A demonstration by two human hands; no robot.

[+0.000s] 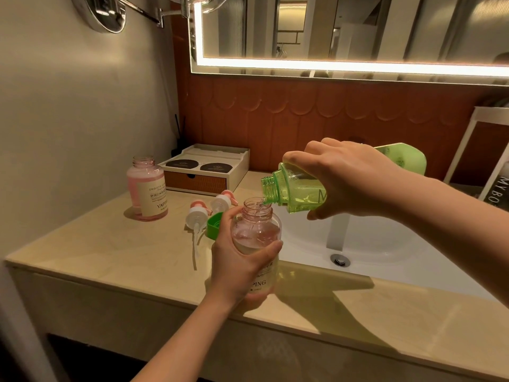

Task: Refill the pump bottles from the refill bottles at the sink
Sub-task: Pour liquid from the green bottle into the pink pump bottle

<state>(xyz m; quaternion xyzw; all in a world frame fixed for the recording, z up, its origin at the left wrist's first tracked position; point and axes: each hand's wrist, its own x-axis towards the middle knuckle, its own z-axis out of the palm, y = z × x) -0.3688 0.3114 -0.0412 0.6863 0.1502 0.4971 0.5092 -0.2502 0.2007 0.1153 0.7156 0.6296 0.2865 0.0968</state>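
Head view, the only one. Left hand grasps the open pump bottle, fingers and thumb wrapped round its lower body over the label. The bottle is upright, with no pump on its neck, at the front of the counter just left of the sink basin. Cannot tell if its base touches the counter. It looks part full of clear pinkish liquid.

Right hand grips the green refill bottle round its middle, from above. The refill bottle is tipped nearly level, cap off, mouth pointing left and down, right over the pump bottle's neck. A thin stream runs from its mouth into the neck. The refill bottle's far end sticks out behind the hand.

A green cap lies on the counter just behind the left hand. Two pump heads, white with pink tops, lie on their sides near it, dip tubes trailing toward the front edge. A second pink pump bottle stands upright and open, well to the left near the wall, mostly full.

A white organizer box with a brown drawer sits at the back of the counter. Drain is in the basin. A lit mirror hangs above, and a round mirror on an arm is at the upper left.
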